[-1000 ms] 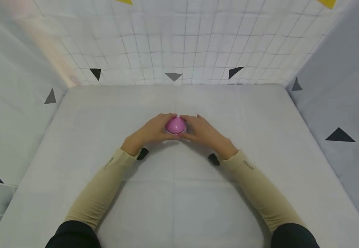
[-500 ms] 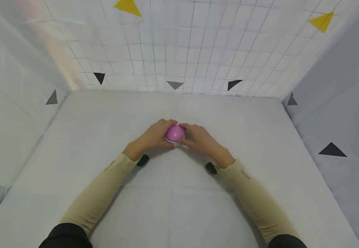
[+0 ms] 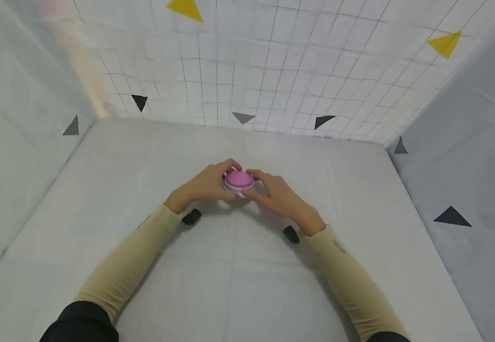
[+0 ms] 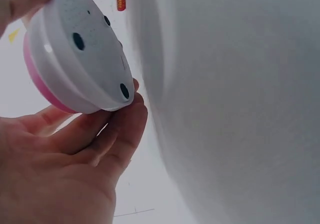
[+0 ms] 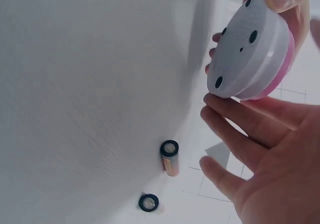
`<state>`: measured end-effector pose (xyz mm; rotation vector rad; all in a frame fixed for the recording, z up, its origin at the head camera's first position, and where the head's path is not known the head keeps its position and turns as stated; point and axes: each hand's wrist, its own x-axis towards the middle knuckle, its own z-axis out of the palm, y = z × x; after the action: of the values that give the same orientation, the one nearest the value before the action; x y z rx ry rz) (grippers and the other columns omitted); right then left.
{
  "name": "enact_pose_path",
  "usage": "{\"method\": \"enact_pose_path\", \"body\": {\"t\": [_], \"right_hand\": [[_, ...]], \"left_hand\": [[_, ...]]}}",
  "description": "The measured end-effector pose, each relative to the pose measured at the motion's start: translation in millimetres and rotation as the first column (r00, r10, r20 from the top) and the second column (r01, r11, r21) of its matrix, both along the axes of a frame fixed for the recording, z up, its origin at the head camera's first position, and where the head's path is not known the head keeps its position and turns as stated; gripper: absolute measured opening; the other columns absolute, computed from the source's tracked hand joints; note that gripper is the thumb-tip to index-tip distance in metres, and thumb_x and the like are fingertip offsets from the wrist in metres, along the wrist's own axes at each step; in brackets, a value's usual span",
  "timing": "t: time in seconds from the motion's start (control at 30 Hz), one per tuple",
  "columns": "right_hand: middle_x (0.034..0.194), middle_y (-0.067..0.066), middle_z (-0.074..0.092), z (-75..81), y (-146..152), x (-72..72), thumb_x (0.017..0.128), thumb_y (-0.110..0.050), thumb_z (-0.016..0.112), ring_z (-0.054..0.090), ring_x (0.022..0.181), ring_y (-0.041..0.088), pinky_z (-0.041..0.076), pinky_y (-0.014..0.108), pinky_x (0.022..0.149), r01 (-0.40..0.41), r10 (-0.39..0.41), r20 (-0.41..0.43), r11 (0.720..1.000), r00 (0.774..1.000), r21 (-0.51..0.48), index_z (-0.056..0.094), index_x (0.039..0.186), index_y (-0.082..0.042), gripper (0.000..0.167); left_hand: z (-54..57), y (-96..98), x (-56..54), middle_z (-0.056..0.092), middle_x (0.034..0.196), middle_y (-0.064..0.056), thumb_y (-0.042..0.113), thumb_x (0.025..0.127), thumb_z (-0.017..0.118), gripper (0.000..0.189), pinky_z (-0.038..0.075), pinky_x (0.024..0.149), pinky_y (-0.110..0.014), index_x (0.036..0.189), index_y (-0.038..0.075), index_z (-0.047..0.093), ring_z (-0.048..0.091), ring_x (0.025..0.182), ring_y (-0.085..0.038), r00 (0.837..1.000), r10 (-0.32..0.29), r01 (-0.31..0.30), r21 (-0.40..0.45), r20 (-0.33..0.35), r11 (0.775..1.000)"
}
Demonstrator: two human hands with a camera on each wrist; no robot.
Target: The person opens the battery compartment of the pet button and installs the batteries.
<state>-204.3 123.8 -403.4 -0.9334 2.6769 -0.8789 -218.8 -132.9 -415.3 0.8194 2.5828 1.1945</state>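
Two cylinders (image 5: 170,159) show near outstretched right fingers (image 5: 232,139) touching a pink-topped device (image 3: 239,179) left fingers (image 4: 131,126) pinch.

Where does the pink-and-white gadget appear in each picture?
Head: the pink-and-white gadget is near the centre, pink top showing.
Left wrist: the gadget is at upper left, white underside showing.
Right wrist: the gadget is at upper right, underside showing.
Shared landmark: the white tabletop.

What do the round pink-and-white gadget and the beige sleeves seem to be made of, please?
The gadget looks like hard plastic: its white base is smooth with a soft sheen, its pink top evenly coloured. The dark spots underneath may be rubber; that's unclear. The sleeves look like matte stretch fabric, snug with fine creases.
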Motion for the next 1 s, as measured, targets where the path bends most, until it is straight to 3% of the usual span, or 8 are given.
{"method": "enact_pose_path", "body": {"t": [0.17,0.27,0.4,0.63,0.83,1.0], "right_hand": [[0.156,0.005,0.055,3.0,1.7,-0.1,0.091,-0.048,0.083,0.054,0.143,0.026,0.044,0.048,0.12,-0.057,0.057,-0.023,0.998,0.998,-0.014,0.04,0.16,-0.011,0.089],[0.147,0.008,0.062,3.1,1.7,-1.1,0.09,-0.035,0.086,0.061,0.133,0.027,0.048,0.046,0.115,-0.08,0.078,-0.081,0.997,0.994,-0.016,0.043,0.157,-0.008,0.084],[0.133,0.009,0.07,4.0,1.4,-1.7,0.096,-0.023,0.08,0.069,0.119,0.027,0.054,0.045,0.107,-0.08,0.075,-0.145,0.996,0.987,-0.027,0.052,0.15,-0.007,0.063],[0.117,0.008,0.076,8.7,0.0,1.0,0.105,-0.028,0.069,0.07,0.102,0.023,0.057,0.041,0.089,-0.04,0.035,-0.102,0.998,0.994,-0.042,0.059,0.141,-0.009,0.042],[0.106,0.008,0.076,8.1,-0.4,1.6,0.108,-0.028,0.063,0.067,0.095,0.021,0.057,0.043,0.088,-0.023,0.016,-0.087,0.997,0.996,-0.08,0.063,0.125,-0.005,0.029],[0.106,0.005,0.074,9.4,-0.5,2.6,0.11,-0.031,0.059,0.062,0.09,0.019,0.054,0.039,0.085,-0.005,0.0,-0.048,0.995,0.999,-0.102,0.063,0.128,-0.005,0.032]], "left_hand": [[3.9,-3.8,-1.7,0.069,0.125,-0.005,0.038,0.085,0.085,0.061,0.053,0.101,-0.044,0.135,0.021,0.055,0.064,0.114,-0.023,0.999,-0.005,0.003,0.032,0.043,0.999],[5.8,-4.1,-1.2,0.069,0.123,-0.005,0.038,0.089,0.082,0.054,0.052,0.103,-0.044,0.133,0.021,0.057,0.063,0.115,-0.023,0.998,-0.003,-0.001,0.049,0.07,0.999],[8.7,-2.8,0.6,0.068,0.119,-0.004,0.037,0.093,0.077,0.045,0.051,0.102,-0.043,0.131,0.02,0.059,0.063,0.111,-0.023,0.994,-0.005,-0.003,0.075,0.107,0.997],[10.9,-0.7,2.5,0.065,0.11,-0.013,0.042,0.103,0.064,0.031,0.049,0.089,-0.041,0.124,0.02,0.06,0.061,0.1,-0.029,0.983,-0.013,-0.012,0.136,0.183,0.991],[10.8,1.8,2.0,0.064,0.127,-0.015,0.056,0.107,0.054,0.041,0.05,0.095,-0.046,0.126,0.021,0.062,0.065,0.103,-0.033,0.968,-0.016,-0.027,0.166,0.252,0.986],[10.7,2.3,1.4,0.068,0.124,-0.008,0.058,0.107,0.051,0.047,0.052,0.093,-0.044,0.133,0.021,0.062,0.064,0.102,-0.027,0.965,-0.027,-0.019,0.172,0.262,0.985]]}}
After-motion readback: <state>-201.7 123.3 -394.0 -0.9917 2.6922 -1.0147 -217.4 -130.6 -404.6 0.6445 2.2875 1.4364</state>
